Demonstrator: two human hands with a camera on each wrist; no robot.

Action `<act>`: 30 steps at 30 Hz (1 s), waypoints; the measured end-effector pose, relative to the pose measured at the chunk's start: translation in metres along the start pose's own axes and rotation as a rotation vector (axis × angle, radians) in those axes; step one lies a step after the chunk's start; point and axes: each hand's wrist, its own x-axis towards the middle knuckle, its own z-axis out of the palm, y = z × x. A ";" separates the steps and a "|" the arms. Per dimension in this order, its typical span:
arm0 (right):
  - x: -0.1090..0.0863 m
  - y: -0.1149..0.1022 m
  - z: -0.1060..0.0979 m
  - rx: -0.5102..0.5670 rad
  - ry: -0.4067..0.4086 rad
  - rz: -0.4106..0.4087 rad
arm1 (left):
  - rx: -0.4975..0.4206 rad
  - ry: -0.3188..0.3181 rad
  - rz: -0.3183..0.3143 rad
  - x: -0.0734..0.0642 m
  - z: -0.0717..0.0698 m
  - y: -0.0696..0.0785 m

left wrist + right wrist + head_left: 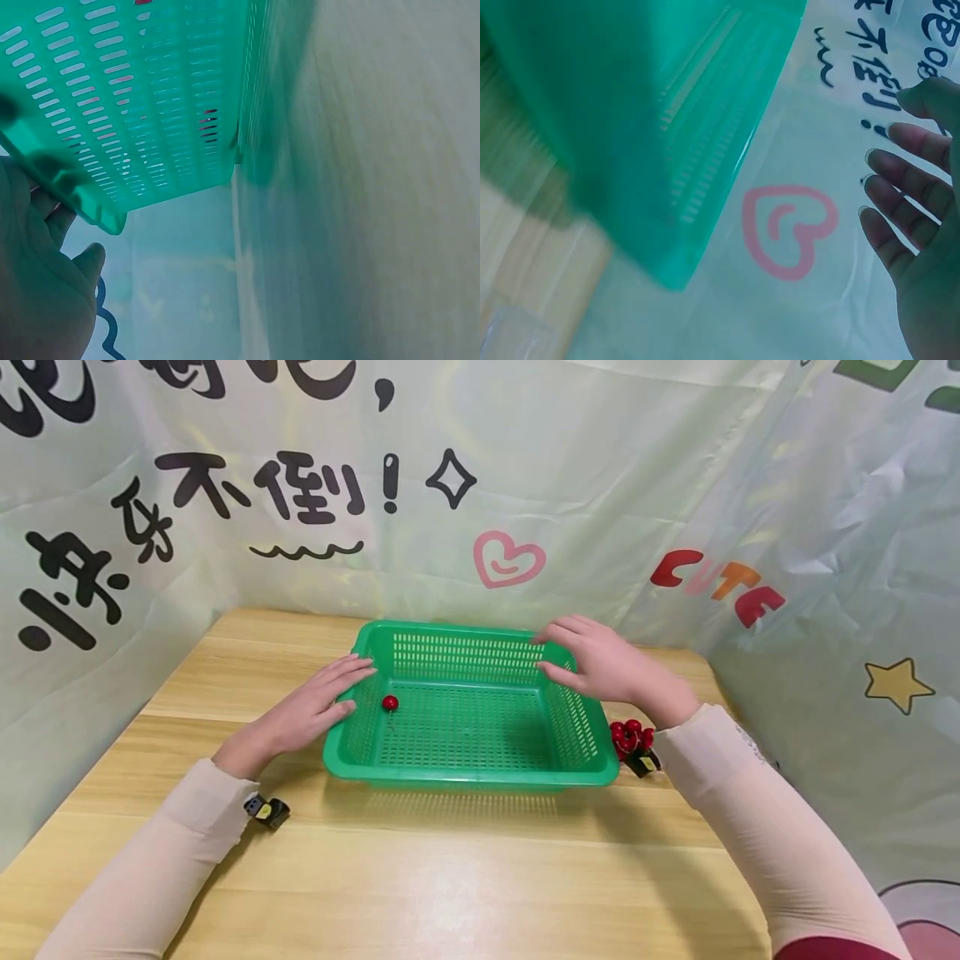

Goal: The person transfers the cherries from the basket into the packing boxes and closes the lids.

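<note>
A green plastic basket (468,779) with slotted walls stands on the table. Inside it, near the left wall, lies one small red cherry-like ball (390,702) with a thin stem. My left hand (311,703) rests at the basket's left rim, fingers stretched over the edge; the left wrist view shows the fingers (60,222) by the rim. Over the back right corner hovers my right hand (600,664), fingers parted and holding nothing. In the right wrist view this hand (926,202) appears apart from the basket (705,195).
Several red cherry-like balls (632,735) lie in a bunch right of the basket, partly hidden by the right wrist's black camera (643,764). Clear plastic (514,334) shows at lower left in the right wrist view. A printed cloth (585,510) hangs behind the wooden table (450,877).
</note>
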 end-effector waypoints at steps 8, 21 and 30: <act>0.031 -0.013 0.008 0.051 0.004 -0.045 | 0.012 0.002 0.001 0.000 0.000 -0.001; 0.070 -0.016 0.035 0.157 0.007 -0.022 | 0.017 0.003 -0.006 -0.001 -0.001 0.000; 0.093 -0.017 0.062 0.295 -0.044 0.057 | 0.016 0.003 -0.006 -0.001 0.000 0.000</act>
